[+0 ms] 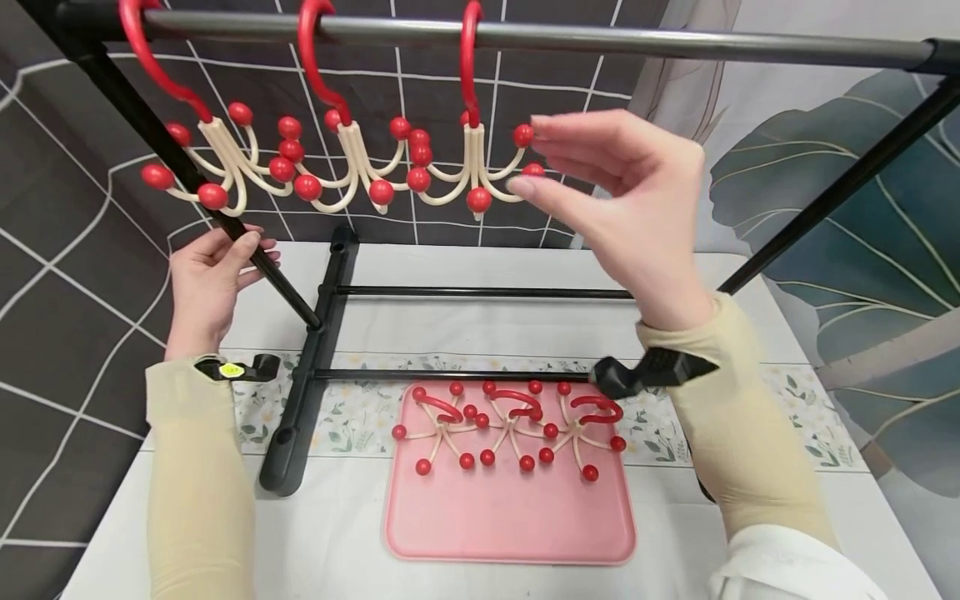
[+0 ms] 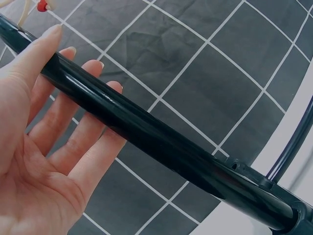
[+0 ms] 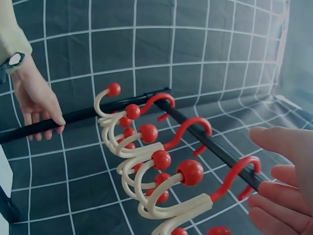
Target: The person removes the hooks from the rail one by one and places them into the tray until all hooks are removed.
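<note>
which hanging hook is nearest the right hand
Head view: the rightmost hook on the rail, beside the right hand; the other two hang farther left.

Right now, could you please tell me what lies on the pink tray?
Three red-and-cream hangers lie on the pink tray; the patches of tray directly beneath them are hidden.

Head: you have bright, even light, a pale sheen along the top rail (image 1: 555, 36) | Left wrist: your picture is dimmer and greyish, with a thin glint on the black pole (image 2: 146, 132) | Right wrist: you see bluish haze, brightest toward upper right, faint highlights on the red balls (image 3: 190, 173)
</note>
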`<state>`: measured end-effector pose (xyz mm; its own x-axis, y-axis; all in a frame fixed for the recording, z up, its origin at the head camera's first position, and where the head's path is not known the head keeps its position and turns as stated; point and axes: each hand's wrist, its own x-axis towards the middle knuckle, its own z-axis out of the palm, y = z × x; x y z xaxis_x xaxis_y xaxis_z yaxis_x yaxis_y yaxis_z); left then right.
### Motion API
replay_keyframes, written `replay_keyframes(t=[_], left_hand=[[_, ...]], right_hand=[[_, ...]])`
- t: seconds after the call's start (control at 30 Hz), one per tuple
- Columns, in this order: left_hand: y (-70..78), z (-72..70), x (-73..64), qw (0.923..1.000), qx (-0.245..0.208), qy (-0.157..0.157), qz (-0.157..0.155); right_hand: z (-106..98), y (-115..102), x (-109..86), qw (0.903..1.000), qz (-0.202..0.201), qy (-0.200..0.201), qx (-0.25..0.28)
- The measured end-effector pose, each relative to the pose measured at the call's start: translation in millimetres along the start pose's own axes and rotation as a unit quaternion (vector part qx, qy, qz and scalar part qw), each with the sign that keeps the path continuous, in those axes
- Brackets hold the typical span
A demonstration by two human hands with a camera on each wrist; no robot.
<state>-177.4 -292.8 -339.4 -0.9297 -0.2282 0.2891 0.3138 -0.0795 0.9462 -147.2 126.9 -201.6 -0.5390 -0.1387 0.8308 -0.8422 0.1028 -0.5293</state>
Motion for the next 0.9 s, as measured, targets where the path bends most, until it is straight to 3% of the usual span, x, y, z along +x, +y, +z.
replay_keyframes(t=[0.07, 0.3, 0.53, 0.7, 0.8, 0.9], left_hand=[[0.1, 0.4, 0.4, 1.0, 0.0, 0.0, -0.001], [-0.6, 0.4, 0.9, 1.0, 0.001, 0.001, 0.002], [-1.2, -0.5, 0.7, 1.0, 0.0, 0.003, 0.003], [-1.2, 0.0, 0.9, 1.0, -0.001, 0.002, 0.003], [-1.0, 0.3, 1.1, 1.0, -0.008, 0.001, 0.003], [-1.0, 0.4, 1.6, 0.9999, -0.012, 0.003, 0.004]], right_hand=[[8.7, 3.2, 10.0, 1.0, -0.006, 0.002, -0.001], [42.3, 3.9, 32.8, 0.9953, 0.082, 0.052, 0.003], [54.1, 3.8, 43.4, 0.9947, 0.066, 0.067, -0.042], [52.9, 7.9, 44.6, 0.994, 0.066, 0.068, -0.054], [50.1, 11.2, 43.6, 0.9948, 0.038, 0.058, -0.074], [47.9, 12.5, 44.2, 0.9937, 0.037, 0.062, -0.086]])
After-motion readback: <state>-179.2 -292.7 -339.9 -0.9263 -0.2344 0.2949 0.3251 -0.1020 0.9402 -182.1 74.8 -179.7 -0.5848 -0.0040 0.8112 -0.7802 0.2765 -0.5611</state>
